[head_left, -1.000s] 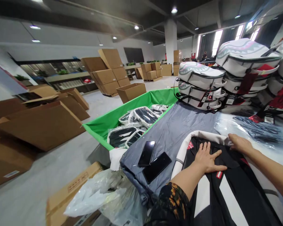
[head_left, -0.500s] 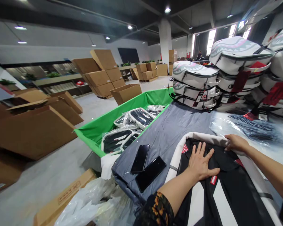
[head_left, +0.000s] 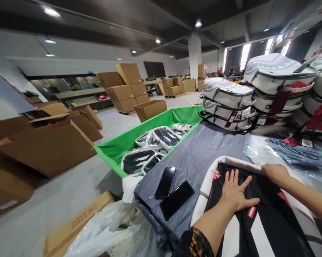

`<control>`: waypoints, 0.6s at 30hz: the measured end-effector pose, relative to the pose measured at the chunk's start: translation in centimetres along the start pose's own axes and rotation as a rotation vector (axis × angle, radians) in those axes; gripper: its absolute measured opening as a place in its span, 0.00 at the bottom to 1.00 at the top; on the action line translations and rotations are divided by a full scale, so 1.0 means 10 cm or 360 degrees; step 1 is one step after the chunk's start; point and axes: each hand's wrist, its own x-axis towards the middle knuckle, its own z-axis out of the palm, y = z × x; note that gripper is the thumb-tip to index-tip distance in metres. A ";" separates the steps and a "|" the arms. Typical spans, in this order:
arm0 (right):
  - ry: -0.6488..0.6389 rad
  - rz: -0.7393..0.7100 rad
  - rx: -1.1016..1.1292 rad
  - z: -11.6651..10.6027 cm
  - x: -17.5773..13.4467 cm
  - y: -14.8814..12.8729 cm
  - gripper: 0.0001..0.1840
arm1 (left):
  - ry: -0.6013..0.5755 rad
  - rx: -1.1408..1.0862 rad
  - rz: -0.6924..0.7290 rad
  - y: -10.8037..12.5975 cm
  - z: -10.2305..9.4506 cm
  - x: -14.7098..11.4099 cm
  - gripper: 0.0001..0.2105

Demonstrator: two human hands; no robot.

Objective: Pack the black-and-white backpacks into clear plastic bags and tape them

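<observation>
A black backpack (head_left: 278,221) with white edging, white stripes and small red tags lies back panel up on the grey-covered table (head_left: 201,153). My left hand (head_left: 237,192) is spread flat on its upper panel, fingers apart. At the top right corner, my right hand (head_left: 276,174) is closed around the white edge, its fingertips partly hidden. Beyond that hand lie clear plastic bags (head_left: 281,148) with dark printing. Two black phones, one farther (head_left: 165,182) and one nearer (head_left: 178,200), overlap slightly left of the backpack.
Left of the table stands a green fabric-lined bin (head_left: 107,159) holding several plastic-wrapped backpacks (head_left: 139,160). Stacks of white shark-mouth backpacks (head_left: 227,107) rise at the table's back right. Cardboard boxes (head_left: 56,146) occupy the left floor; loose plastic (head_left: 102,228) lies at the near left.
The view has shifted, so everything sits a little lower and farther right. My right hand has turned and its fingers are curled more tightly at the backpack's edge. My left hand stays flat.
</observation>
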 end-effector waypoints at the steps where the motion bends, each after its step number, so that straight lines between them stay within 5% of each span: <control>1: -0.0031 -0.0047 0.0024 -0.03 0.11 -0.15 0.09 | -0.0009 -0.0016 0.0002 0.00 -0.01 0.00 0.40; 8: -0.0022 -0.0163 0.0265 0.02 0.76 -1.15 0.18 | -0.0040 0.0024 0.0020 0.01 -0.07 -0.04 0.39; 14: -0.0136 0.0020 0.0414 0.27 1.12 -1.16 0.16 | 0.0000 0.0141 0.0123 -0.08 0.03 0.05 0.39; 18: 0.0012 -0.0032 0.0533 0.30 0.98 -1.16 0.14 | -0.0066 0.0241 0.0129 -0.08 0.01 0.07 0.38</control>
